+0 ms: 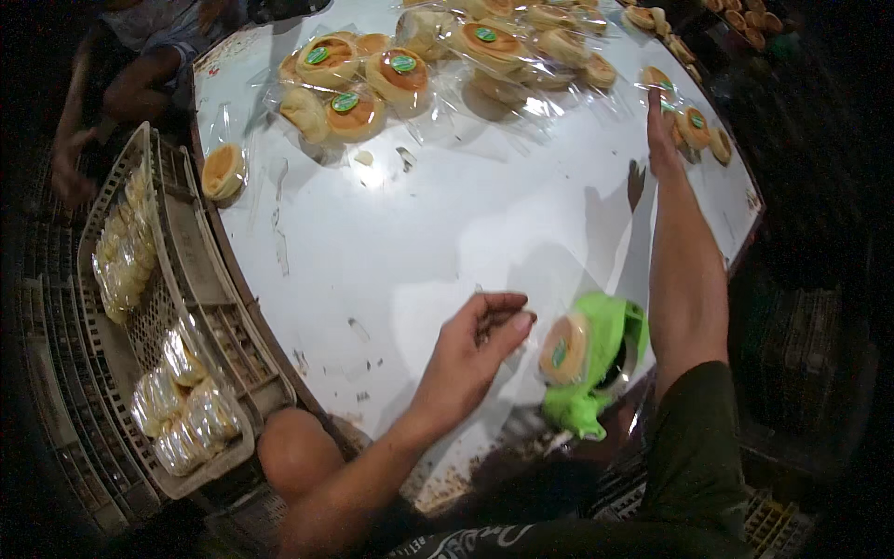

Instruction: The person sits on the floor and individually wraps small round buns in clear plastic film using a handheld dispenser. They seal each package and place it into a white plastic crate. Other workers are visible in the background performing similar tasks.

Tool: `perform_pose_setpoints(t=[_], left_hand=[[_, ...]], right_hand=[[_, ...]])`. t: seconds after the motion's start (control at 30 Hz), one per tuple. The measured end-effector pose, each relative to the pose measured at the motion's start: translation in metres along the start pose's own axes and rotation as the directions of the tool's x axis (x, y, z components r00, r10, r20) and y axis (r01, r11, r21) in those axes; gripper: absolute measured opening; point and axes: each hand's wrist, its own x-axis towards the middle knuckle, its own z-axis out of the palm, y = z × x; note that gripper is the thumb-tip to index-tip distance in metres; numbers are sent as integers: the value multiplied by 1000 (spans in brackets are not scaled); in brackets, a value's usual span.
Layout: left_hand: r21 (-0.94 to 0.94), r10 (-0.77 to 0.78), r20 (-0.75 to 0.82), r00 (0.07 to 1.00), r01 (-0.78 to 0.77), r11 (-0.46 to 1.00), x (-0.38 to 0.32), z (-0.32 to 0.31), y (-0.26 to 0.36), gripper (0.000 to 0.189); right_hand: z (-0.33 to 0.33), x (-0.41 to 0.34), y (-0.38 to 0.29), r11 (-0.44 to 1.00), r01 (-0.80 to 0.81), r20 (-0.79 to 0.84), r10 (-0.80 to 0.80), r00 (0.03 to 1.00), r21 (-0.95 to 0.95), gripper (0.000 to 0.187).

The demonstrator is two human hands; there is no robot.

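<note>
My left hand (pixel 478 346) is above the near part of the white table (pixel 391 258), its fingers curled and the thumb tip close to them. Whether anything thin is between its fingertips is unclear. Just right of it, a round bread in a clear bag (pixel 564 349) with a green sticker rests against a bright green tape dispenser (pixel 606 335). My right arm stretches to the table's right edge. There my right hand (pixel 663 136), seen edge-on, is beside bagged round breads (pixel 695 129) with green stickers. It partly covers them, and its grip is hidden.
Bagged breads (pixel 401 77) are heaped along the far side. A single bagged bread (pixel 223 171) lies at the left edge. Left of the table, a plastic crate (pixel 167 244) holds wrapped packs (pixel 195 419). Another person's hand (pixel 73 168) is beyond the crate.
</note>
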Motion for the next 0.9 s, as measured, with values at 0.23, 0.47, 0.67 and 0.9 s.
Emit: perform_pose_setpoints(t=[0.23, 0.47, 0.67, 0.9], left_hand=[[-158, -126, -39, 991, 118, 980, 1, -11, 17, 38], [-78, 42, -12, 999, -43, 996, -6, 1, 20, 38], [128, 463, -224, 858, -445, 886, -31, -3, 30, 29], [303, 626, -261, 735, -553, 776, -80, -32, 32, 34]], right_hand=[[108, 29, -116, 992, 97, 629, -129, 767, 84, 84], [121, -25, -99, 710, 614, 717, -223, 660, -345, 103], [86, -238, -101, 846, 463, 623, -217, 751, -264, 97], [57, -409, -108, 937, 349, 694, -263, 671, 18, 71]])
